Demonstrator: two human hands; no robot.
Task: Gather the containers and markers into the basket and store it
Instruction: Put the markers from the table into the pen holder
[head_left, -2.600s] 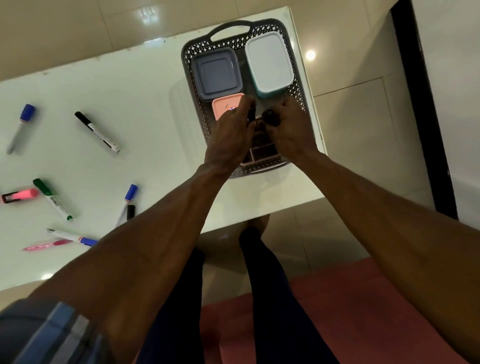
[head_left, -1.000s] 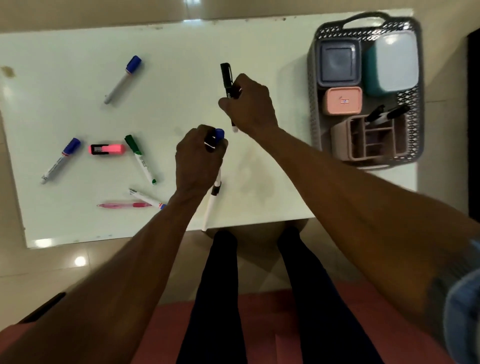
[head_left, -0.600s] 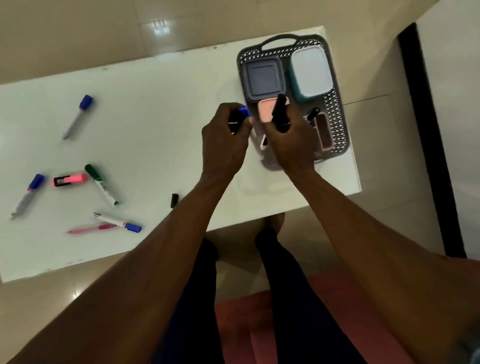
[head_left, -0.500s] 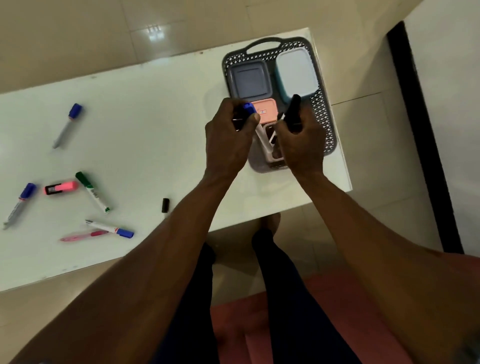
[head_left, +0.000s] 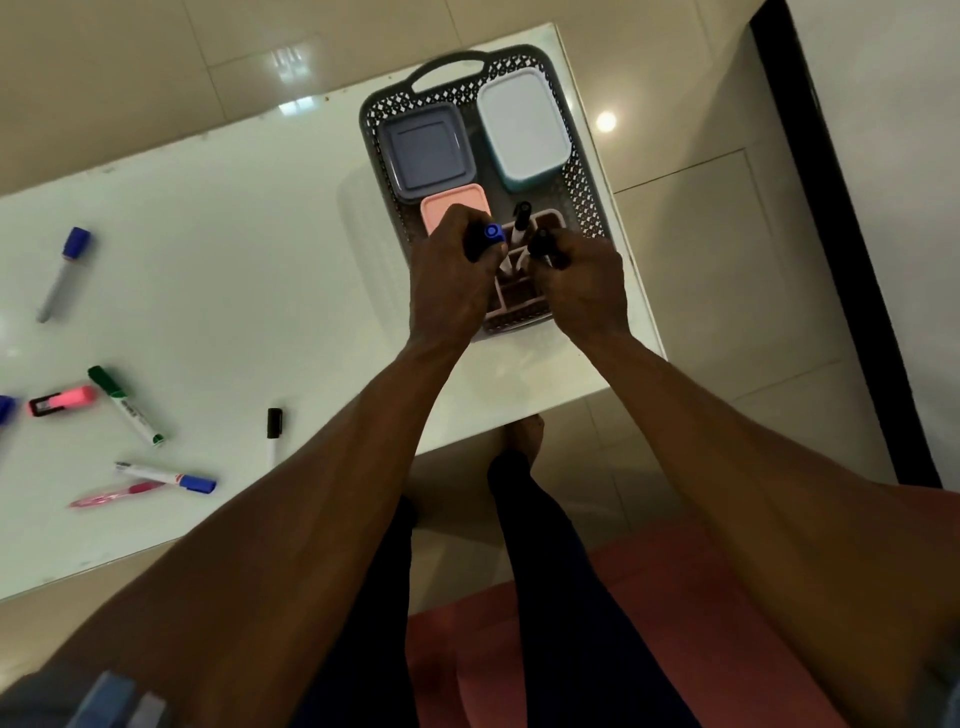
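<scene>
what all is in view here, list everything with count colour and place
basket: 1, grey, far right end of table
table: 1, white, under everything
lidded containers: 3 in basket; grey far left, white-lidded teal far right, pink nearer
pen holder: 1, pinkish, near end of basket, one black-capped marker standing in it
loose markers on table, left: blue-capped; green-capped; blue-capped; black-capped; blue cap at the frame edge
highlighter: 1, pink, left
pen: 1, pink, near left
left hand: holds blue-capped marker over holder
right hand: holds black marker over holder
</scene>
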